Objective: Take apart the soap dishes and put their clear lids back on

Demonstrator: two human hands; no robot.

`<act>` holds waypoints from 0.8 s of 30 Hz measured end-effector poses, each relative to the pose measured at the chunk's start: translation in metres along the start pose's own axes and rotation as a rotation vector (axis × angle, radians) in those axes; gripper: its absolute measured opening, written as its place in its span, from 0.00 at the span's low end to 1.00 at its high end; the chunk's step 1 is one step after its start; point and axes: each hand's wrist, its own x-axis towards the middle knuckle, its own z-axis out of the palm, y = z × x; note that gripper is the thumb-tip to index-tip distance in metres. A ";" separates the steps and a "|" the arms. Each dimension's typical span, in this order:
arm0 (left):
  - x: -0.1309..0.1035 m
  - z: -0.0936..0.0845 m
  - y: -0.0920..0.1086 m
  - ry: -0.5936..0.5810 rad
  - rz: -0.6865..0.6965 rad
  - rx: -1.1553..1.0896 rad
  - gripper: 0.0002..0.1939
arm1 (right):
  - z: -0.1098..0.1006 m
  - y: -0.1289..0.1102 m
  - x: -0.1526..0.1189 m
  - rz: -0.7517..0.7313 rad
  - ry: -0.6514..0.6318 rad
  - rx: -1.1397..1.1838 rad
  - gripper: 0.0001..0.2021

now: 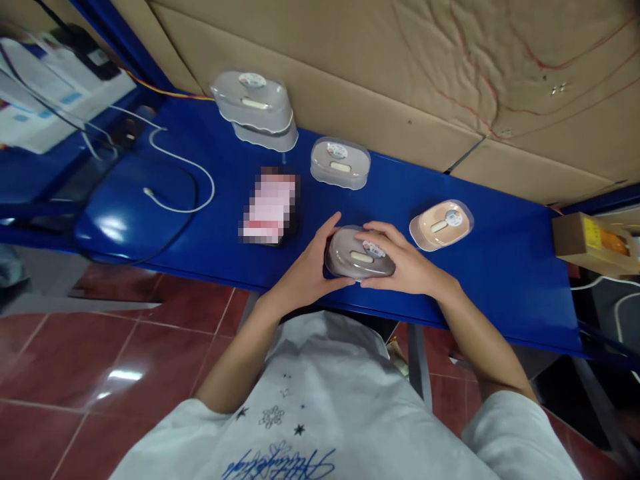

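An oval grey soap box (349,248) with a glossy clear lid, a pale oblong piece on top and a round sticker rests at the front of the blue table. My left hand (313,267) curves round its left side, thumb at the near edge. From the right, my right hand (406,261) grips it, fingers over the far edge and partly across the sticker. Beyond it stands another grey soap box (341,167). A peach soap box (435,230) lies to the right. At the back left, grey soap boxes (257,100) are stacked.
A pixelated, phone-like rectangle (270,207) lies left of my hands on the blue table (500,287). A white cable (213,180) and a black cable loop across the left end. Cardboard (350,73) lines the back. An open carton (585,243) stands at the right end.
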 end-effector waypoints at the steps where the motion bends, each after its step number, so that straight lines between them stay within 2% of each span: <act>1: -0.005 0.000 0.000 -0.003 -0.019 0.050 0.63 | 0.001 0.001 0.001 -0.008 -0.003 0.015 0.43; 4: -0.019 0.002 0.001 -0.007 -0.027 0.217 0.65 | -0.001 0.011 0.006 0.021 0.058 -0.043 0.42; 7: -0.032 0.002 0.003 -0.019 -0.034 0.288 0.65 | -0.002 0.028 0.017 0.121 0.116 -0.237 0.40; 11: -0.041 -0.001 0.005 -0.087 -0.046 0.325 0.60 | 0.000 0.052 0.037 0.238 0.073 -0.385 0.38; 13: -0.041 -0.004 0.005 -0.117 -0.040 0.343 0.57 | -0.001 0.055 0.044 0.261 0.051 -0.396 0.37; 15: -0.039 -0.006 0.006 -0.124 -0.035 0.350 0.56 | -0.004 0.047 0.044 0.236 0.085 -0.390 0.35; 18: -0.036 -0.010 0.008 -0.082 -0.062 0.298 0.58 | -0.008 0.016 0.030 0.063 0.137 -0.309 0.32; 20: -0.033 -0.011 0.009 -0.040 -0.101 0.236 0.59 | -0.006 -0.008 0.016 -0.078 0.047 -0.183 0.38; 21: -0.032 -0.011 0.009 -0.027 -0.116 0.208 0.58 | -0.003 -0.018 0.009 -0.100 -0.002 -0.150 0.41; 24: -0.029 -0.009 0.009 -0.028 -0.136 0.151 0.57 | 0.011 -0.032 -0.006 -0.091 -0.034 -0.161 0.37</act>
